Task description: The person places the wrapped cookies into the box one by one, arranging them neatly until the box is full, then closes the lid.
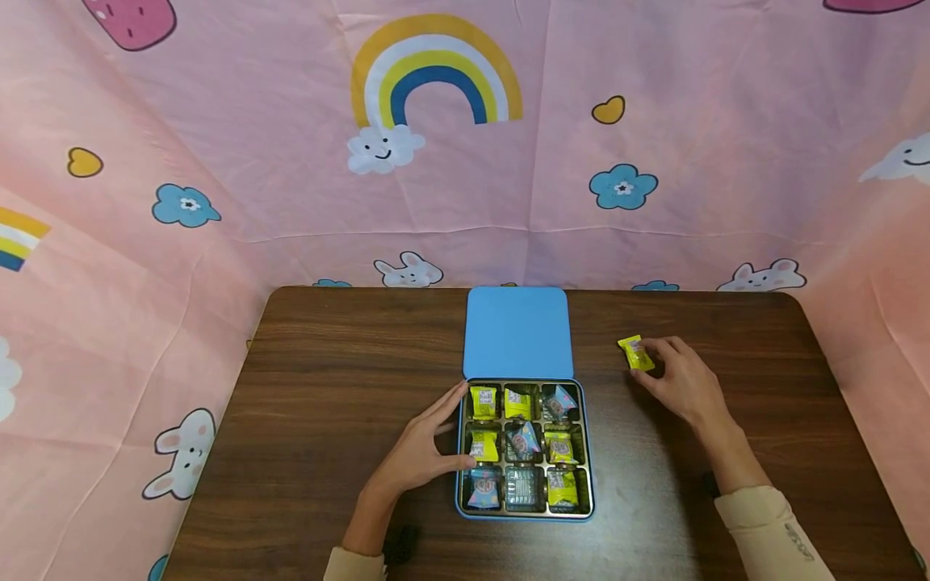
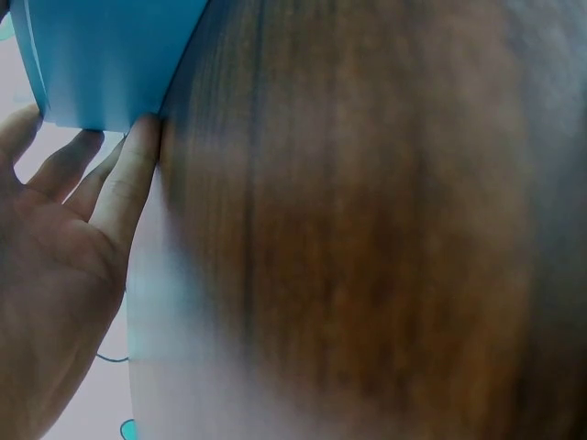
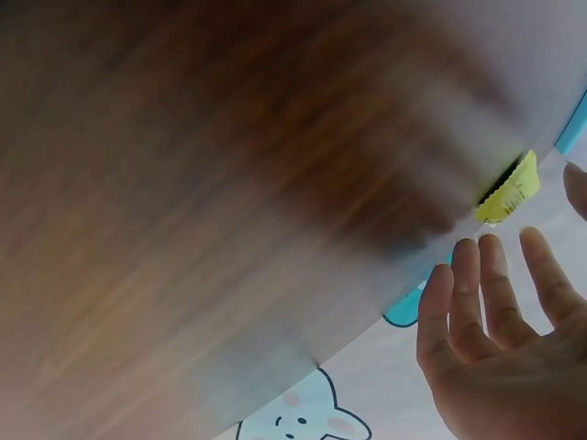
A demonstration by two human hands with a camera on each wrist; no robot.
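A blue tin [image 1: 525, 517] with its lid [image 1: 517, 332] folded back lies on the table, its inside split into several compartments. Most hold small wrapped packets, some yellow [image 1: 483, 402], some blue and pink [image 1: 483, 489]; the front middle compartment [image 1: 523, 489] shows its bare base. My left hand [image 1: 411, 453] touches the tin's left side, fingers extended at the back corner and thumb at the rim. Right of the lid lies another yellow packet [image 1: 635, 353]. My right hand [image 1: 686, 381] reaches over it, thumb and fingers spread around it; the right wrist view shows the fingertips apart from the packet [image 3: 510, 191].
The brown wooden table [image 1: 349, 355] runs back to a pink patterned cloth [image 1: 465, 194], which also hangs along both sides. Dark wood stretches left of the tin and right of the right forearm.
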